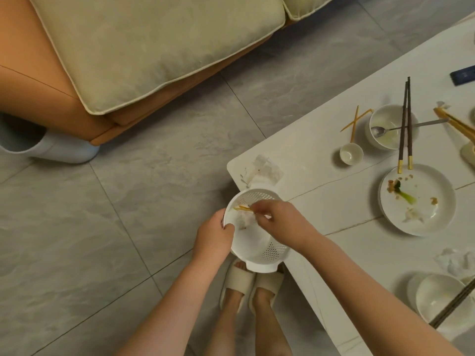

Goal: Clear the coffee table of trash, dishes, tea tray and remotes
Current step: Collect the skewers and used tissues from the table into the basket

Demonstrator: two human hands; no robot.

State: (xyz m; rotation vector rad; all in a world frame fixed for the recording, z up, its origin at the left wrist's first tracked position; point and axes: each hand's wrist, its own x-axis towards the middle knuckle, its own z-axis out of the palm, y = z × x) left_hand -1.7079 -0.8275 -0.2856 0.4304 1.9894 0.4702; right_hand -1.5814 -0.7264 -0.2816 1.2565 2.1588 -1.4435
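Gripping the rim of a white perforated colander [259,242], the left hand [213,236] has its fingers curled around the near-left edge, thumb inside the bowl. The colander hangs just off the corner of the white coffee table [321,176], above the person's slippered feet. The right hand [276,218] reaches over the colander with its fingertips [254,210] pinched together on thin yellow strips of wrapper [243,208], which lie just inside the far rim beside a crumpled tissue [244,219]. On the table corner, just beyond the colander, sits another crumpled tissue [262,170]. Farther along the table from the colander lie a soiled white plate [421,201], a bowl [390,129] crossed by a spoon and dark chopsticks [407,124], a small cup [351,153] and more yellow wrapper strips [356,122].
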